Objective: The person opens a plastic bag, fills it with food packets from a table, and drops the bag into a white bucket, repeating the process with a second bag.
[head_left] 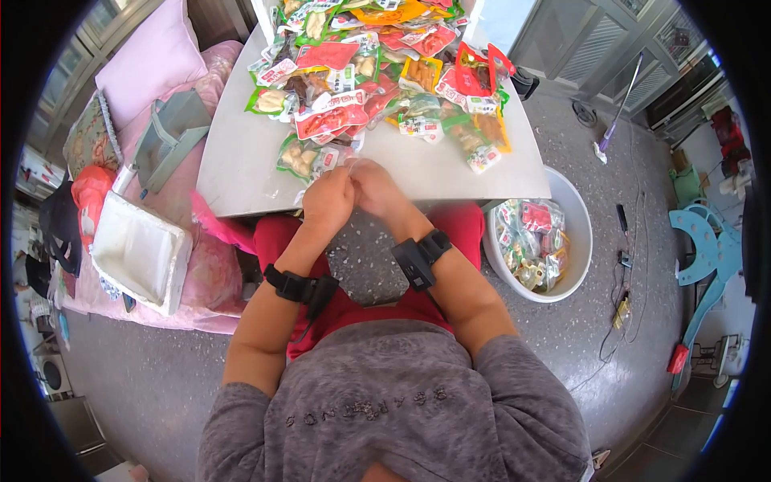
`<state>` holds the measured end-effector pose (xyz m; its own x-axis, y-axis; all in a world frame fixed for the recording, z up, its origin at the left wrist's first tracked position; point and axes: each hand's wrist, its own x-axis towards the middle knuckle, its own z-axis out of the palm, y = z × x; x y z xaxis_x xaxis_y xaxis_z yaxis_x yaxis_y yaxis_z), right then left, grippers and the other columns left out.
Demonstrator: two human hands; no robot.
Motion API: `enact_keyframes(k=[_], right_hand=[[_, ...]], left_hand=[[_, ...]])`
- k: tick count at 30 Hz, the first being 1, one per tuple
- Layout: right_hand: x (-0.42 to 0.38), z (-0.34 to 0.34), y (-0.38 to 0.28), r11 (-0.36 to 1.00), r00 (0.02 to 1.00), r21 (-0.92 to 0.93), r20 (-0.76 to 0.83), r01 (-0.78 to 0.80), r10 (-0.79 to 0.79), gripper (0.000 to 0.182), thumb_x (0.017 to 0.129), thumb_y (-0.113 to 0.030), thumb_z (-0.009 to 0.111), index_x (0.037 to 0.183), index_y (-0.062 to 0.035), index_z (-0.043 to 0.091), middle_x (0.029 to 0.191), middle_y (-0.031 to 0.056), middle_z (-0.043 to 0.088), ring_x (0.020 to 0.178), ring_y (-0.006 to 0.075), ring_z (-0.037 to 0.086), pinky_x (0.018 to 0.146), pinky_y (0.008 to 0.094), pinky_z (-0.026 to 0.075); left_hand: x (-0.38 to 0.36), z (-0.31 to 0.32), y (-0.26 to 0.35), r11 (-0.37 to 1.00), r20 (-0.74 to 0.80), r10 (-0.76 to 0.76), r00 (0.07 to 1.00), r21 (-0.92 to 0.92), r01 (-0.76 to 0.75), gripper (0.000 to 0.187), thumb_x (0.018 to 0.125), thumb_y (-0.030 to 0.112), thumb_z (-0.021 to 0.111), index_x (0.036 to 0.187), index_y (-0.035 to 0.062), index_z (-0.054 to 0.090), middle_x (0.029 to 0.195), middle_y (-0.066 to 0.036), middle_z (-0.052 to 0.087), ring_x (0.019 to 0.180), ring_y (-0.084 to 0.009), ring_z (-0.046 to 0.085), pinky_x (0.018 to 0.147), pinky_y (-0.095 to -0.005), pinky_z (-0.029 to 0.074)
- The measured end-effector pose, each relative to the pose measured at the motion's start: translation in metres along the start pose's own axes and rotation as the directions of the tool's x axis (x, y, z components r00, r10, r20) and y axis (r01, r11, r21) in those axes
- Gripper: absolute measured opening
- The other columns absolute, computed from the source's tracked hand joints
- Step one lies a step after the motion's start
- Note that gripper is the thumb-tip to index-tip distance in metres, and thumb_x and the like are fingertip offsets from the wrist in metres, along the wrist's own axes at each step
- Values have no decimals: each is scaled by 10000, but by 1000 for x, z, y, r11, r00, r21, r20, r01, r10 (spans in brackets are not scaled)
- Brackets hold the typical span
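At the near edge of the table my left hand and my right hand meet, fingers closed and pinched together. Between and just beyond the fingertips shows a piece of a clear plastic bag, mostly hidden by the hands and slightly blurred. Just past my left hand lies a green-edged food packet with pale pieces inside. A red-and-white snack packet rests farther up, at the front of a large heap of mixed vacuum-sealed packets.
The white table ends just before my lap. On the right, a white bucket holds several packets. To the left, a foam box and a grey-green caddy sit on a pink-covered seat. Cables lie on the floor.
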<state>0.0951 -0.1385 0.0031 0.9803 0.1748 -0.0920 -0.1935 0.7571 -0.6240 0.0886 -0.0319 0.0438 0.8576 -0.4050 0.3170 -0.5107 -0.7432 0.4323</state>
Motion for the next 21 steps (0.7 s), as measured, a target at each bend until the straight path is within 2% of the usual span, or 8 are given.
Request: enact_keyframes(k=[3,6,8,11,13,16,18,21], right_hand=[[-29,16,-37,938,971,-292,-200,-188,132,199,726,13,436,924,27,423,835,132,508,678,188,546,559,280,462],[-15,-60,-46,658,956,-731,-24,182,-291,140,734,-26,456,863,27,443,802,129,512,678,207,547,533,278,454],[-14,-73,-64,487,904,-828,53,276,-423,143,735,-61,470,842,31,450,780,137,512,664,212,545,503,272,441],[6,-77,-79,895,883,-427,-360,131,-301,153,725,-79,483,822,35,451,753,147,509,622,209,535,466,266,418],[16,-66,-90,988,843,-83,-515,133,-157,144,714,-71,486,804,34,448,730,147,506,585,204,524,445,260,401],[30,-81,-87,986,775,-105,-609,131,-168,102,714,-97,475,759,-7,494,799,131,522,613,211,523,472,295,407],[27,-95,-76,837,754,-509,-466,201,-464,95,684,-96,488,715,-7,502,804,159,516,607,247,517,480,324,404],[3,-105,-67,681,753,-698,-320,223,-574,96,672,-77,492,738,-7,496,788,133,516,603,224,511,478,305,402]], left_hand=[[0,6,-9,998,-31,-26,999,-60,24,110,725,144,434,705,36,444,678,-158,518,629,-332,505,540,-428,386],[-3,14,-12,993,-26,-50,998,-112,47,114,730,146,430,720,34,451,687,-161,518,657,-331,504,557,-428,383],[-5,20,-13,988,-36,-55,998,-148,49,117,729,147,432,733,33,459,695,-160,522,671,-326,506,567,-423,385],[-7,30,-20,977,-14,-69,997,-202,65,125,731,153,434,754,35,468,710,-154,528,683,-324,507,578,-416,389],[-7,31,-23,978,-14,-70,997,-199,66,128,733,157,434,759,37,469,718,-151,531,685,-323,508,580,-409,391],[-7,31,-25,976,-21,-70,997,-210,64,128,736,161,433,757,39,467,719,-150,529,684,-323,506,579,-404,389],[-7,31,-25,974,-22,-70,997,-216,64,126,737,162,434,752,41,466,716,-148,526,682,-321,504,577,-402,387],[-7,29,-24,973,-24,-72,997,-220,65,117,736,157,436,744,44,464,710,-142,522,681,-315,502,575,-399,385]])
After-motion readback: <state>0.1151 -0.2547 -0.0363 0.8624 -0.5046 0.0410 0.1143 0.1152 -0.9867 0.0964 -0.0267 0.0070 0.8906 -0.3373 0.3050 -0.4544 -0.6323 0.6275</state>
